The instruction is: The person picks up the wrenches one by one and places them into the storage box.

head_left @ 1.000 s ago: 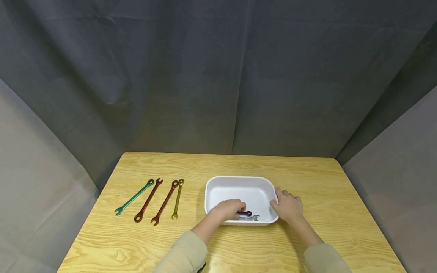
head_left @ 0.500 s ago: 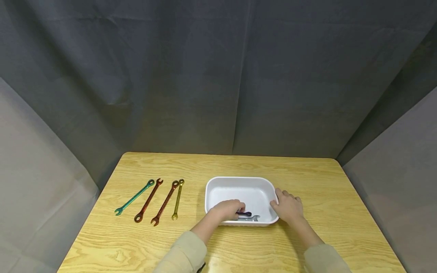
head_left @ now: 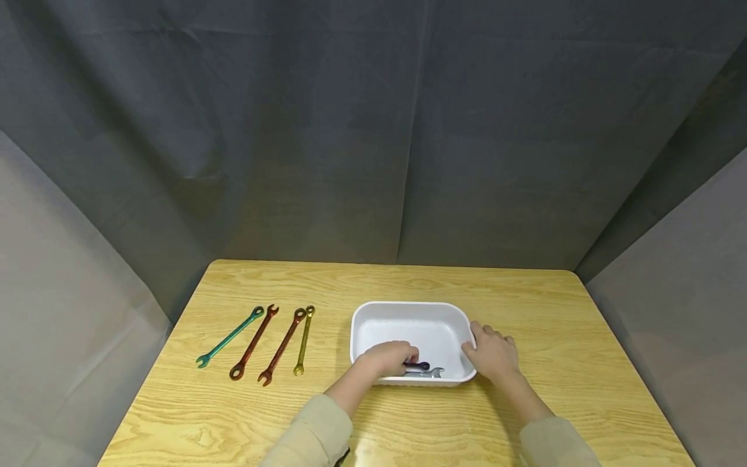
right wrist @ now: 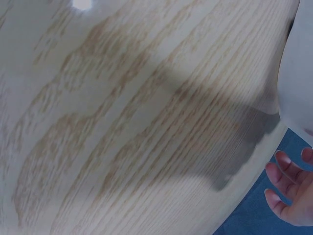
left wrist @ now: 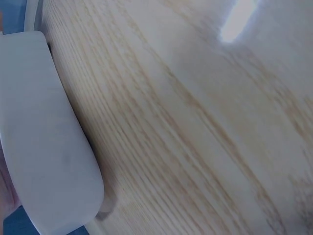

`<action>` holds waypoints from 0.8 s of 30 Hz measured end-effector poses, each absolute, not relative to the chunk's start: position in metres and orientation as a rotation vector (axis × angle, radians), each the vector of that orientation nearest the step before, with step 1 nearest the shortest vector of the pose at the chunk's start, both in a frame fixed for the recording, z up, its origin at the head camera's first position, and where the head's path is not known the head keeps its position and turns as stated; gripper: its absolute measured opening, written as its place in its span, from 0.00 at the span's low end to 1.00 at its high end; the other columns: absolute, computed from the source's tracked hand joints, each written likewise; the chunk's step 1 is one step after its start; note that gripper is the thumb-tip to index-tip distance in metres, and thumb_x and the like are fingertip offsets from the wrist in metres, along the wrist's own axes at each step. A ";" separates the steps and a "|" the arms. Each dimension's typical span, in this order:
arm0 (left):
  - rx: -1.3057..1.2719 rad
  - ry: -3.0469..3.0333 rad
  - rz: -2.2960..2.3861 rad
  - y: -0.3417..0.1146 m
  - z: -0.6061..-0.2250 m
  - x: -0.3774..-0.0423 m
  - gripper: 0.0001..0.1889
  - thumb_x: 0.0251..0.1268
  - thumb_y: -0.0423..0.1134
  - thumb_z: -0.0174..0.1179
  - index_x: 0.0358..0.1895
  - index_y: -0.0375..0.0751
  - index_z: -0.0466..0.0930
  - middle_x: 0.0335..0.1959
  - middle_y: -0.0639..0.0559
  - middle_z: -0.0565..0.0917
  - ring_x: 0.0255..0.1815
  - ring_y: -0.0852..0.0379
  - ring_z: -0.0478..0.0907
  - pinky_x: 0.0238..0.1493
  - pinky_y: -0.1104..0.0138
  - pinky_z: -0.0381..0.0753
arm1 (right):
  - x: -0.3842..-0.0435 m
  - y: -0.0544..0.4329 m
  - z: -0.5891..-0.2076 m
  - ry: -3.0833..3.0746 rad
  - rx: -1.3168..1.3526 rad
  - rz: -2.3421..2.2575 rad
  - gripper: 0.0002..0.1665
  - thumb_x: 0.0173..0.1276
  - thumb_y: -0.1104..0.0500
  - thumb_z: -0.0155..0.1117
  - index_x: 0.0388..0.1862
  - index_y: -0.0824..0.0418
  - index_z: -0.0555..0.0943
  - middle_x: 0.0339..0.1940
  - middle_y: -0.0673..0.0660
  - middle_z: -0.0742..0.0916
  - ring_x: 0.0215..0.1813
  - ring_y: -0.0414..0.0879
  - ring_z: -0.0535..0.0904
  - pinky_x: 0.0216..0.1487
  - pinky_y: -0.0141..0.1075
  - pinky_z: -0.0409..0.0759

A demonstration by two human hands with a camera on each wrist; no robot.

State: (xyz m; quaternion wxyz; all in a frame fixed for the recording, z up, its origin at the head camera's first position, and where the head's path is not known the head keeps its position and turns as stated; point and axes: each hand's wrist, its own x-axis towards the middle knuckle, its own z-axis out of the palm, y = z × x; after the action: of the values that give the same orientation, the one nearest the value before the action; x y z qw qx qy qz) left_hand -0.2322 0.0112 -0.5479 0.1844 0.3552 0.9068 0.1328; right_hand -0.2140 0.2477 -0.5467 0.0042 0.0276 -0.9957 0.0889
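Note:
A white plastic basin [head_left: 408, 310] stands on the table. My left hand [head_left: 388, 358] reaches over its near-left rim, with curled fingers holding a dark wrench [head_left: 421, 366] whose ring end sticks out to the right. Just below it in the basin lies a silver wrench [head_left: 433, 373], its left part hidden by the hand. My right hand [head_left: 495, 353] grips the basin's right rim, thumb toward the inside and fingers along the outer wall. The right wrist view shows curled fingertips [right wrist: 286, 169] beside the basin wall [right wrist: 298, 78]. In the left wrist view, the basin wall [left wrist: 49, 137] hides most of the hand.
Left of the basin, a green wrench [head_left: 230, 336], two red wrenches [head_left: 254, 342] and a yellow wrench [head_left: 304, 340] lie side by side on the wooden table [head_left: 525, 285]. Grey curtains [head_left: 315, 130] surround the table at the back and sides.

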 end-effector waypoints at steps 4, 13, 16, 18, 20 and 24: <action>0.997 2.554 0.377 0.010 -0.547 -0.232 0.11 0.48 0.29 0.61 0.34 0.49 0.78 0.25 0.61 0.73 0.27 0.65 0.68 0.31 0.75 0.69 | -0.215 0.248 -0.547 -3.120 0.089 0.278 0.31 0.61 0.47 0.52 0.58 0.64 0.69 0.46 0.67 0.79 0.47 0.65 0.75 0.50 0.61 0.66; 0.974 2.568 0.381 0.011 -0.550 -0.232 0.13 0.46 0.27 0.62 0.33 0.51 0.78 0.25 0.62 0.74 0.27 0.66 0.69 0.34 0.75 0.71 | -0.214 0.249 -0.550 -3.118 0.088 0.284 0.32 0.61 0.47 0.51 0.59 0.64 0.68 0.47 0.68 0.79 0.47 0.66 0.75 0.50 0.61 0.66; 0.978 2.568 0.390 0.011 -0.551 -0.233 0.13 0.46 0.27 0.62 0.32 0.52 0.78 0.24 0.63 0.73 0.27 0.66 0.69 0.33 0.75 0.70 | -0.214 0.249 -0.550 -3.115 0.095 0.283 0.31 0.61 0.47 0.51 0.58 0.64 0.69 0.45 0.67 0.80 0.46 0.66 0.76 0.48 0.60 0.67; 0.983 2.568 0.394 0.010 -0.551 -0.233 0.13 0.46 0.27 0.62 0.32 0.52 0.78 0.23 0.63 0.73 0.27 0.66 0.69 0.32 0.75 0.70 | -0.215 0.248 -0.549 -3.112 0.097 0.283 0.30 0.61 0.47 0.51 0.57 0.64 0.69 0.44 0.67 0.80 0.45 0.65 0.76 0.47 0.60 0.67; 0.992 2.571 0.400 0.010 -0.552 -0.233 0.13 0.45 0.27 0.62 0.32 0.52 0.78 0.23 0.63 0.73 0.27 0.66 0.69 0.32 0.75 0.70 | -0.215 0.248 -0.549 -3.111 0.095 0.284 0.30 0.61 0.47 0.52 0.57 0.64 0.70 0.44 0.66 0.80 0.44 0.65 0.76 0.47 0.60 0.68; 1.019 2.581 0.396 0.008 -0.552 -0.233 0.14 0.45 0.27 0.62 0.33 0.50 0.79 0.25 0.60 0.74 0.27 0.65 0.68 0.33 0.75 0.69 | -0.214 0.248 -0.548 -3.113 0.089 0.287 0.29 0.61 0.48 0.52 0.57 0.64 0.70 0.43 0.66 0.80 0.44 0.65 0.76 0.47 0.60 0.68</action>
State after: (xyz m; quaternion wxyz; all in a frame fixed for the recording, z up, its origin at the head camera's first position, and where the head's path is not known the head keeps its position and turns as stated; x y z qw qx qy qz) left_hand -0.2329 0.0080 -0.5518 0.1688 0.3583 0.9076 0.1392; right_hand -0.2143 0.2477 -0.5478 0.0070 0.0285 -0.9954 0.0917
